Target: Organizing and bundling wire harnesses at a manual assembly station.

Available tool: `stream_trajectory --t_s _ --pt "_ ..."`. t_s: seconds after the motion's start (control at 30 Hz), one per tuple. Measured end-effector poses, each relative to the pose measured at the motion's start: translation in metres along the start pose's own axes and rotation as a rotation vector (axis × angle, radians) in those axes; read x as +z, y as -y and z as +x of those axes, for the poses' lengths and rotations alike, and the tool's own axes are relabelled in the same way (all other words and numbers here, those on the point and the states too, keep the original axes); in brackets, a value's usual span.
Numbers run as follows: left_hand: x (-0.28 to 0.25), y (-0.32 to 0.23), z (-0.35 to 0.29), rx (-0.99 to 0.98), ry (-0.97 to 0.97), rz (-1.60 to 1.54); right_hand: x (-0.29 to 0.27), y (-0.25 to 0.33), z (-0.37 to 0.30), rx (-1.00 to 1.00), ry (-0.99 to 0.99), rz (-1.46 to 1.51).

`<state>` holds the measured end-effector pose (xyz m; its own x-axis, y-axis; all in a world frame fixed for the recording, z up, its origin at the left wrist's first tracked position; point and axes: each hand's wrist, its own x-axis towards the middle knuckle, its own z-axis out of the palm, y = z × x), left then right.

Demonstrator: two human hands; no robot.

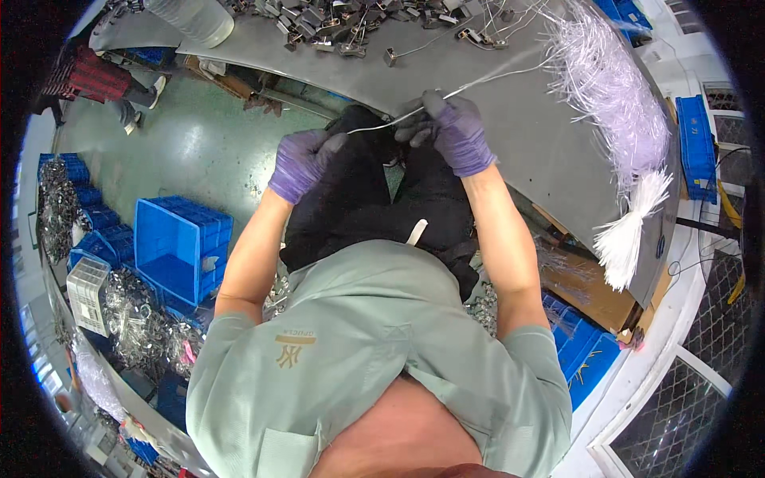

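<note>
A thin whitish wire [510, 75] stretches between my two hands, over my lap and the table's near edge. My left hand [307, 162], in a purple glove with grey fingertips, pinches its left end. Farther along, my right hand [456, 134], gloved the same way, has its fingers closed around the wire; those fingertips are slightly blurred. From there the wire runs right to a large bundle of pale lilac wires [613, 95] lying along the table's right side. White ends [633, 227] of that bundle fan out toward me.
Small dark metal-looking parts [319, 28] are heaped at the far side of the grey table [526, 147]. A translucent tub [195, 20] stands far left. Blue crates [167, 247] and piled parts lie at left on the floor. Another person [100, 76] is at the far left.
</note>
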<state>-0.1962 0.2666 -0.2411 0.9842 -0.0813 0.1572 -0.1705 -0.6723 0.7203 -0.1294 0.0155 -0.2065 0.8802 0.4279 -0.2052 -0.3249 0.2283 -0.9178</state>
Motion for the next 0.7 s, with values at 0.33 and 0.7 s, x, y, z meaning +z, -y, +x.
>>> stream_trajectory --t_s 0.33,0.7 --pt "0.009 -0.024 0.014 -0.079 0.043 -0.158 0.021 0.005 -0.002 -0.139 -0.096 -0.278" --pt "0.028 -0.041 0.04 0.223 -0.151 -0.316 -0.017 0.021 0.015 -0.447 -0.176 -0.624"
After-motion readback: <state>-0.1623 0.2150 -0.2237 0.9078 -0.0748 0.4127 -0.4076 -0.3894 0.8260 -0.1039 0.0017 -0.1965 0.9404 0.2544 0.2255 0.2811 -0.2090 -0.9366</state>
